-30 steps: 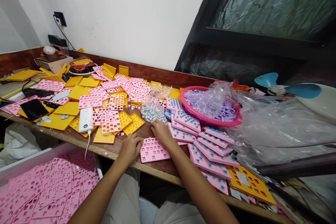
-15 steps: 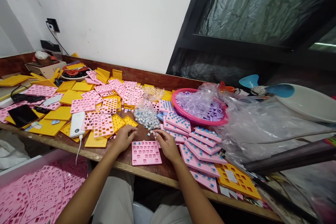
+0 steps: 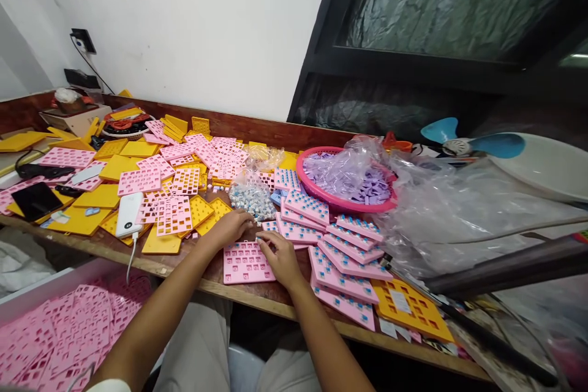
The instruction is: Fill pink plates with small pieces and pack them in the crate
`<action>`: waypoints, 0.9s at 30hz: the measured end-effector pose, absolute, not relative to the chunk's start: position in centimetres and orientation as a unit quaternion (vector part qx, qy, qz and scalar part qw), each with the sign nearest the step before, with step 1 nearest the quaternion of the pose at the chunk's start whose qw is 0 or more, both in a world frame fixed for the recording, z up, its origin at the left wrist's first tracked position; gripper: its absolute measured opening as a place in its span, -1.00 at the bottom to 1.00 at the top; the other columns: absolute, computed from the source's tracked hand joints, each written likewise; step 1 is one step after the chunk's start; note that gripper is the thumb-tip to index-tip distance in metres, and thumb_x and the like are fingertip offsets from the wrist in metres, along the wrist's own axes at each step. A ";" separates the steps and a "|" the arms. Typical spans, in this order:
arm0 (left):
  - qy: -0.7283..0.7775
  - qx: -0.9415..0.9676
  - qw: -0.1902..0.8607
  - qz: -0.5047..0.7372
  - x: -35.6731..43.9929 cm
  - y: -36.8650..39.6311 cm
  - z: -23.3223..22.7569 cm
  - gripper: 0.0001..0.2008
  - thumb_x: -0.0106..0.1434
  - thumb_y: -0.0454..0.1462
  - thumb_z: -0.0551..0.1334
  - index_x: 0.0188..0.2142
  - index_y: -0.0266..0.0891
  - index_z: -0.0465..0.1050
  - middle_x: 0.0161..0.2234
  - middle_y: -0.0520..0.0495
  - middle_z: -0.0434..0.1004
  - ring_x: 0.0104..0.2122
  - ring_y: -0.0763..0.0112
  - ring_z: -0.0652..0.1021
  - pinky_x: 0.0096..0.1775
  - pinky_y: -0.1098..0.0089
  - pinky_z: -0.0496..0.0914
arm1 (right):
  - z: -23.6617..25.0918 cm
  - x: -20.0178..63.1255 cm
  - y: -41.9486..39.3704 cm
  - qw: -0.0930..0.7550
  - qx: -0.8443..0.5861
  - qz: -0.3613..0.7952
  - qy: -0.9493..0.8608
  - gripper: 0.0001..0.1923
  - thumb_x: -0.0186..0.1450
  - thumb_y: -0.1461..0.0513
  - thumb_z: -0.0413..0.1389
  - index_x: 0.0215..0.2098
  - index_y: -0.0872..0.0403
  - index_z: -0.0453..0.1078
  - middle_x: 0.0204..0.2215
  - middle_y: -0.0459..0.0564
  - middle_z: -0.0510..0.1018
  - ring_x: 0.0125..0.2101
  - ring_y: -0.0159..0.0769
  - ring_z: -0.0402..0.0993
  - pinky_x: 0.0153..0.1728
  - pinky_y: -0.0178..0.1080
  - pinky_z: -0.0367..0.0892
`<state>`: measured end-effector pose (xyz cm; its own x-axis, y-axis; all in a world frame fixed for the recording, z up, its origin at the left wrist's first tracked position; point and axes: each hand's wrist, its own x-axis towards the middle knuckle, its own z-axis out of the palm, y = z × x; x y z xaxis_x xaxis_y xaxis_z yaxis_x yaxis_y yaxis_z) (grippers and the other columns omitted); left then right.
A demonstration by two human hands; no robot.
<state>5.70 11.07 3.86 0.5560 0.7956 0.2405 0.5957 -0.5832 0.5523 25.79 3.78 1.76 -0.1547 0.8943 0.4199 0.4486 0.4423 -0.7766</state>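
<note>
A pink keyboard case [image 3: 245, 271] with rows of square openings lies flat at the table's front edge. My right hand [image 3: 281, 260] is over its upper right corner, thumb and fingertips pinched on a small pale keyboard switch [image 3: 259, 237]. Beyond the case, my left hand [image 3: 233, 228] reaches to the near edge of a heap of small blue and white switches [image 3: 252, 199], partly under clear plastic. Its fingers are curled together; anything between them is too small to make out. To the right, pink cases [image 3: 346, 269] set with blue switches are stacked in leaning piles.
A pink basket [image 3: 301, 180] of purple pieces stands behind the stacks. Yellow cases [image 3: 98, 196] and pink plates [image 3: 140, 181] cover the left side, near a white power bank [image 3: 129, 215] with a cable. A bin of pink plates [image 3: 59, 324] sits below left. Clear plastic bags [image 3: 454, 208] lie right.
My left hand has moved right, towards the switch heap. My right hand has come down and left over the case's upper right corner. The whole view has shifted slightly.
</note>
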 end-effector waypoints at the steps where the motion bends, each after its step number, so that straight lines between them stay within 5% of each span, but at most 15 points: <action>1: 0.419 0.840 0.210 0.274 4.9 10.0 4.1 -0.74 0.44 -0.25 0.05 -0.08 -0.19 0.50 -0.14 -0.11 0.58 -0.15 0.31 0.55 -0.07 0.36 0.39 | 1.7 25.6 3.8 0.446 -0.459 0.240 -0.730 -0.80 0.39 0.23 0.10 -0.11 0.03 0.55 -0.15 0.06 0.62 -0.13 -0.18 0.53 -0.06 -0.13 0.40; 12: 0.531 0.811 0.076 0.234 2.3 1.7 0.1 -0.74 0.46 -0.17 0.09 -0.24 -0.21 0.51 -0.30 -0.10 0.52 -0.25 0.29 0.52 -0.15 0.31 0.37 | 0.5 23.4 5.1 0.317 -0.437 0.156 -0.827 -0.83 0.38 0.30 0.12 -0.16 0.02 0.56 -0.23 0.03 0.62 -0.18 -0.18 0.47 -0.10 -0.12 0.33; 27: 0.593 0.782 0.060 0.181 2.5 2.0 1.8 -0.80 0.41 -0.15 0.17 -0.28 -0.16 0.50 -0.27 -0.05 0.54 -0.25 0.29 0.53 -0.26 0.36 0.30 | -0.2 22.8 4.7 0.340 -0.456 0.136 -0.811 -0.85 0.38 0.28 0.16 -0.14 0.00 0.58 -0.20 -0.01 0.67 -0.18 -0.20 0.49 -0.08 -0.13 0.30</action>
<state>2.53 1.98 1.78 0.2301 0.9498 0.2120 0.9062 -0.2885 0.3091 22.84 4.67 -0.23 -0.3524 0.8327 0.4271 0.6474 0.5465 -0.5313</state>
